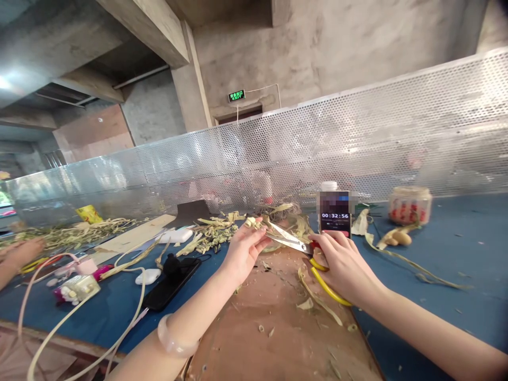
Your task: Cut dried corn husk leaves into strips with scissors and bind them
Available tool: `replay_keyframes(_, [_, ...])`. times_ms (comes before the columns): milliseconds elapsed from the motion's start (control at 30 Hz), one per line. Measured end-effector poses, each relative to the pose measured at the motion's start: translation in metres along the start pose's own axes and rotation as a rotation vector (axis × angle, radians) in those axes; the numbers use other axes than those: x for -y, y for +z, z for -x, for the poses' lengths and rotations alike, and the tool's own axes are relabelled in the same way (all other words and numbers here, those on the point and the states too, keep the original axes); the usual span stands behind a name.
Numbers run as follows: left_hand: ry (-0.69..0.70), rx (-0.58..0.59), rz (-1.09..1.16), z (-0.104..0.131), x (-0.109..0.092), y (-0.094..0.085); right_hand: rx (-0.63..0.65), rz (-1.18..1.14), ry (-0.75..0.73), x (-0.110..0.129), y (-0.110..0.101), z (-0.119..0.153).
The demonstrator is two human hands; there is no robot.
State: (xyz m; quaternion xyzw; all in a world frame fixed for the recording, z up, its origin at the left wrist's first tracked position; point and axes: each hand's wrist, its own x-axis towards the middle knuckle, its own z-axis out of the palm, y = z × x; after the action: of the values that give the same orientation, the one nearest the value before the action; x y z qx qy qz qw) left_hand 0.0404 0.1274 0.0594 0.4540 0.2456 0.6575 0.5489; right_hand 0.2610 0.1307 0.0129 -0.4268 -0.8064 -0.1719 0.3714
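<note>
Materials at the grip: scissors (291, 241) with smooth silver pointed blades and yellow loop handles; a small, knobbly, cream-green plant piece (251, 223).

Left hand (244, 248): thumb and fingertips together, clamped on the plant piece. Translucent pale bangle (174, 338) at this wrist. Right hand (342, 262): fingers closed around the scissor handles; blades spread in a narrow V, tips beside the left fingertips. Contact between blades and plant piece: cannot tell.

Beneath the grip: flat brown board (273, 333), scattered with curled, papery scraps. Just beyond: tangled dry plant matter (288, 214). Behind the right hand: upright phone (335, 211), dark screen reading 00:32:56, white cap (329, 186) above it.

Right of the grip: tan rounded bulb (401, 237) with dry leaves; clear jar (409, 205) with red markings. Left of the grip: heap of yellow-green cut pieces (212, 233); flat black phone (170, 286), cable attached; white rounded case (147, 277). Farther left: long dry stalks (79, 232), and another person's hand (24, 251) at the frame edge.

Surface: blue tabletop (444, 259), under the board. Room: perforated silver metal panel (357, 137) beyond the tabletop, rough grey concrete wall (337, 47), lit green exit sign (237, 96).
</note>
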Motion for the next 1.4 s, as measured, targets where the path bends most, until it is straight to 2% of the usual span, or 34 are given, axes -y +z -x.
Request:
replay_keyframes(367, [-0.016,0.016,0.021,0.003,0.003,0.004,-0.025,0.03,-0.05,-0.002,0.001,0.001])
replay_keyframes(967, [0.004,0.057,0.007,0.0,0.005,-0.001,-0.035,-0.014,-0.087,-0.005,0.002,0.0])
replay_keyframes(1400, [-0.004,0.056,-0.032,0.002,0.005,0.0,0.003,0.012,-0.045,0.005,-0.004,0.001])
